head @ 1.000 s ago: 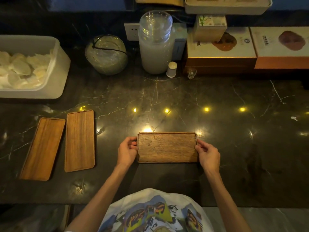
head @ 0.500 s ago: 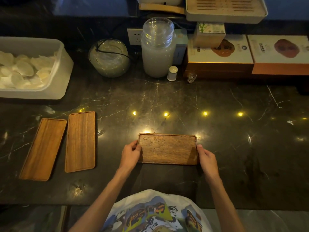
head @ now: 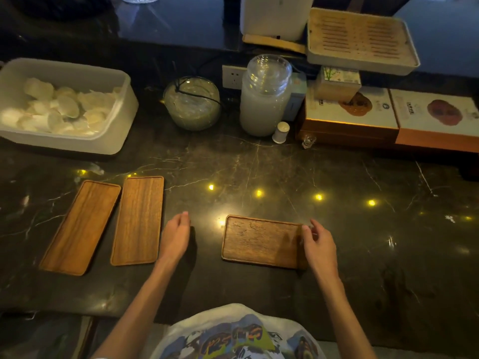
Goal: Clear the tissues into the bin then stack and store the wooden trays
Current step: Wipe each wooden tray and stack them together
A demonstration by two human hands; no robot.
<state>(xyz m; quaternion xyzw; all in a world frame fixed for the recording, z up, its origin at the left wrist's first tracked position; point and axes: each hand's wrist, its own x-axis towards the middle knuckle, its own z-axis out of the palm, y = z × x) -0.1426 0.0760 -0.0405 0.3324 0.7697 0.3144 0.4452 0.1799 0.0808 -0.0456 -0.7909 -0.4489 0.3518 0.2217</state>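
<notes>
Three wooden trays lie flat on the dark marble counter (head: 259, 164). The darker, worn tray (head: 261, 240) rests crosswise in front of me. My right hand (head: 317, 246) sits at its right end with fingers spread, touching or just over the rim. My left hand (head: 175, 235) hovers open and empty between that tray and the two lighter trays. Of those, the nearer one (head: 138, 220) lies just left of my left hand, and the far left tray (head: 80, 226) lies beside it, slightly angled. The white bin (head: 121, 120) at the back left holds several crumpled tissues (head: 62, 110).
Along the back stand a round glass bowl (head: 193, 103), a tall lidded glass jar (head: 267, 95), a small white bottle (head: 281, 132), stacked boxes (head: 350, 117) and a slatted tea tray (head: 360, 40). Small yellow lights (head: 259, 193) reflect across the counter's middle.
My left hand has let go of the dark tray's left end and moved left toward the lighter trays. My right hand has loosened at the right end. The camera tilted slightly.
</notes>
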